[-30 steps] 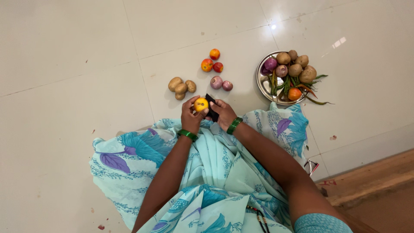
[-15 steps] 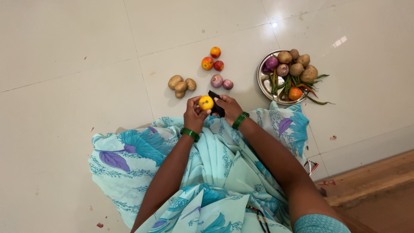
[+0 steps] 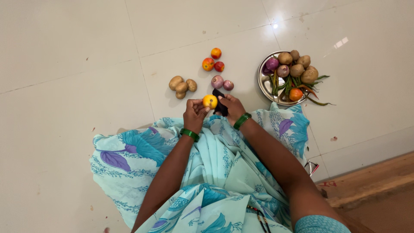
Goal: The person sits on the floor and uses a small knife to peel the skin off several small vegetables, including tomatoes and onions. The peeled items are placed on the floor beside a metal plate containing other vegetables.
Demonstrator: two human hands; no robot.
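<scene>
Both hands (image 3: 214, 110) – yellow tomato (image 3: 210, 101) now farther forward

A pale aqua sari (image 3: 215, 172) printed with teal and purple leaves drapes the lap. Each wrist wears green bangles (image 3: 189, 134). A short teal sleeve (image 3: 321, 224) covers the right upper arm.

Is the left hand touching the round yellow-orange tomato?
Touching. The head view shows the left hand with its fingertips wrapped around the round yellow-orange tomato, lifting it off the white tiled floor.
</scene>
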